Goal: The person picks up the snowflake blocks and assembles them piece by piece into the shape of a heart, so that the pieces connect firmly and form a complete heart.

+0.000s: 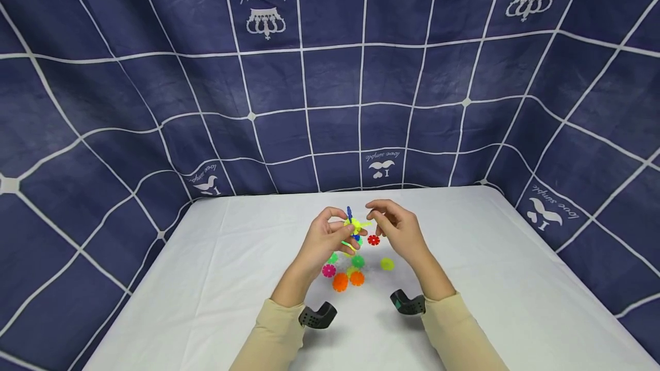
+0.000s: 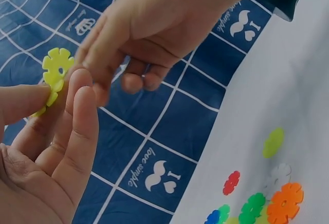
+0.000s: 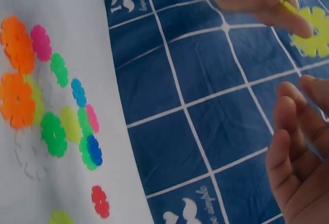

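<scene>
Between thumb and fingers, my left hand (image 1: 323,239) pinches joined yellow flower-shaped plastic discs (image 2: 58,64), raised above the table. A blue disc (image 1: 349,213) shows edge-on beside them in the head view; whether it is joined to them I cannot tell. My right hand (image 1: 399,231) hovers just right of the yellow discs, fingers loosely bent. Nothing shows in that hand in the right wrist view, where one yellow disc (image 3: 314,31) faces the camera above its fingertips. Part of the yellow piece is hidden behind the left fingers.
Loose notched discs lie on the white-covered table (image 1: 216,279) below the hands: several colours, including orange (image 1: 340,282), red (image 1: 373,240), pink (image 1: 329,270), green (image 1: 358,261) and clear ones (image 3: 28,154). A navy checked curtain (image 1: 330,79) hangs behind the table and at both sides.
</scene>
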{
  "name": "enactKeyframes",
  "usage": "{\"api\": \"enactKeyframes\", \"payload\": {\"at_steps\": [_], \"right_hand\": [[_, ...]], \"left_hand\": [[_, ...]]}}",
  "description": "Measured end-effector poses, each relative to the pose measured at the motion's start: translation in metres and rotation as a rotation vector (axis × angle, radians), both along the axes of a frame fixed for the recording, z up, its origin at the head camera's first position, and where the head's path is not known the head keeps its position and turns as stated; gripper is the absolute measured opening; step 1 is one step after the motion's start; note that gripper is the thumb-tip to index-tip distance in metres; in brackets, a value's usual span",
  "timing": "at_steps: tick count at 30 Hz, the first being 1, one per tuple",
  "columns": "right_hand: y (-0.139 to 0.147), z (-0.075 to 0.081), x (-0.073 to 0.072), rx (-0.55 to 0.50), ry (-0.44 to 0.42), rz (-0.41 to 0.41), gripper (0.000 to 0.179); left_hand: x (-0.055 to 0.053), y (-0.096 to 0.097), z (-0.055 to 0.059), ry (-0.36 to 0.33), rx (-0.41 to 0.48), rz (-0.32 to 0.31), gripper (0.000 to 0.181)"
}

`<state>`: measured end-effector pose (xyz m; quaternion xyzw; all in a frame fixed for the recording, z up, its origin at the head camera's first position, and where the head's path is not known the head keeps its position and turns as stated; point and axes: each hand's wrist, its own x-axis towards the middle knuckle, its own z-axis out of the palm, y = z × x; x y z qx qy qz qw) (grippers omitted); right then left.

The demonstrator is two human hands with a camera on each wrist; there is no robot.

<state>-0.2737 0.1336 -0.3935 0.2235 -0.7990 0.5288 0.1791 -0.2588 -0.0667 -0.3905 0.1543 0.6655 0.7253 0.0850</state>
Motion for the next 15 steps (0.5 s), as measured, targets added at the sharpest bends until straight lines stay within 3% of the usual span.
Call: {"api": "enactKeyframes", "payload": {"at_steps": [4,6,15], "right_hand": [[0.008,-0.005,-0.005,0.044,-0.066,-0.019,0.017],[0.013,-0.017,-0.015,0.065,-0.116,-0.022,0.016],[0.030,-0.043,-0.031,0.336,-0.363,0.023,0.018]], "left_hand": [[-0.002,-0.001,-0.001,0.002,0.022,-0.003,0.045],[-0.003,-0.001,-0.002,0.004,0.037,-0.007,0.051],[-0.004,0.001,-0.003,-0.020,0.098,0.021,0.044]]}}
